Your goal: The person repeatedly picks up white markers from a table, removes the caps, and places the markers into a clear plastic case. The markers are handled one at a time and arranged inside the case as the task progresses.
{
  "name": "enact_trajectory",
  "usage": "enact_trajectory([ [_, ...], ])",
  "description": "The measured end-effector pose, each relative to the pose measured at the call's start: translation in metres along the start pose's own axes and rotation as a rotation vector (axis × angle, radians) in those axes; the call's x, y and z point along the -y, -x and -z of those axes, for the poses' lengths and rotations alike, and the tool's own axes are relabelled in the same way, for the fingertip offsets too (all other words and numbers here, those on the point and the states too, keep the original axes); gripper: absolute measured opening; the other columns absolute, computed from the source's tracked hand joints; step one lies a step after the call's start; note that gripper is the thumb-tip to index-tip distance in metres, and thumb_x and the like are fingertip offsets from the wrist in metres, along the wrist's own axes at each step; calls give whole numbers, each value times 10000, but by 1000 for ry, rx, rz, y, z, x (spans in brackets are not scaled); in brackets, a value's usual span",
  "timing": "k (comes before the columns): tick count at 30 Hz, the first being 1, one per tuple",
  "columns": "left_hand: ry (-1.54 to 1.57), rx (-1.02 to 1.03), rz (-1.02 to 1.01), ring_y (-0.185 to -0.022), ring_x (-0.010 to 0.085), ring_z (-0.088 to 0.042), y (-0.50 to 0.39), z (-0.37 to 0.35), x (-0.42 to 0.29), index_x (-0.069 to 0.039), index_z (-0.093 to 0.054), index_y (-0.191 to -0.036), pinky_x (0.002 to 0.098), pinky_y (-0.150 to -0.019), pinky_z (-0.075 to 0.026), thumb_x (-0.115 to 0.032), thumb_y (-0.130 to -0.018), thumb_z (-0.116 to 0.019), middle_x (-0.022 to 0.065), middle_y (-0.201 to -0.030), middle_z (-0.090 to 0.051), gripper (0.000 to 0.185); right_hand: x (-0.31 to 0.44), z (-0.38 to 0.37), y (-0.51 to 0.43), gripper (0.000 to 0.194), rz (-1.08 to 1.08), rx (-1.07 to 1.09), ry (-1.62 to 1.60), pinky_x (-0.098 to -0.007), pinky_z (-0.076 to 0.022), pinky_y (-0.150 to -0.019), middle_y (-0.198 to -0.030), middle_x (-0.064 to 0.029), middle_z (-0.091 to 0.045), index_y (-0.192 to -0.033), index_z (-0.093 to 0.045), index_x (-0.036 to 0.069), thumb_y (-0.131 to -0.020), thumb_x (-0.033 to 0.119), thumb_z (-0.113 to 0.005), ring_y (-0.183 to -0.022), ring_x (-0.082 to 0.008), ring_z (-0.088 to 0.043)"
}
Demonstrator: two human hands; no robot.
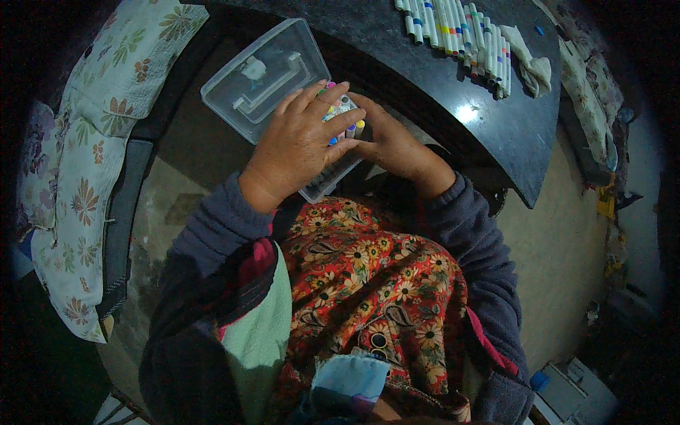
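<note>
A bundle of marker pens, seen end-on with coloured and white ends, stands between my two hands over a clear plastic case. My left hand lies over the bundle's left and near side, its fingers spread across it. On the other side my right hand curves round the markers. The case's open lid tilts up at the far left, with a white moulded strip and a pale patch on it. Part of the case's base shows below my hands; the rest is hidden by them.
On the dark tabletop at the far right lies a row of several white markers with coloured bands, beside a crumpled white cloth and a small blue piece. A seat with a floral cover stands at left.
</note>
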State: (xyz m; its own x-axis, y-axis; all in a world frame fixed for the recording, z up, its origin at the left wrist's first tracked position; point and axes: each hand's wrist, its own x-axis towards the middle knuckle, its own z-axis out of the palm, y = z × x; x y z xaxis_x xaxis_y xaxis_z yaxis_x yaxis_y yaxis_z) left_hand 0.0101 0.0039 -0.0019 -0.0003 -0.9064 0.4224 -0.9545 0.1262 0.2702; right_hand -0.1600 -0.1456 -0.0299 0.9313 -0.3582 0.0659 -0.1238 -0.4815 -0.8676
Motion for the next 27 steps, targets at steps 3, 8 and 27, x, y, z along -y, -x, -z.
enact_trajectory([
  [3,-34,-10,-14,-1418,352,-508,0,0,-1,-218,-682,-1383,533,-1185,-405,-367,-963,-734,101,-1551,-547,449,5,3,-2,946,30,16,114,-491,-432,-1201,-1557,-286,-516,-1629,-350,9,-874,233,-874,-1429,-453,-524],
  [8,-84,-26,19,-1410,356,-509,-2,-2,-5,-214,-668,-1342,537,-1169,-419,-352,-957,-744,97,-1493,-565,416,15,3,-6,946,-33,8,238,-458,-430,-1196,-1552,-267,-524,-1628,-347,31,-847,180,-860,-1442,-430,-513],
  [27,-68,-71,85,-1400,359,-522,-10,-9,-15,-190,-700,-1264,542,-1154,-426,-340,-1016,-664,113,-1407,-617,292,21,-1,-2,947,-48,-24,360,-504,-458,-1177,-1527,-338,-521,-1579,-330,-103,-856,256,-824,-1372,-499,-553],
])
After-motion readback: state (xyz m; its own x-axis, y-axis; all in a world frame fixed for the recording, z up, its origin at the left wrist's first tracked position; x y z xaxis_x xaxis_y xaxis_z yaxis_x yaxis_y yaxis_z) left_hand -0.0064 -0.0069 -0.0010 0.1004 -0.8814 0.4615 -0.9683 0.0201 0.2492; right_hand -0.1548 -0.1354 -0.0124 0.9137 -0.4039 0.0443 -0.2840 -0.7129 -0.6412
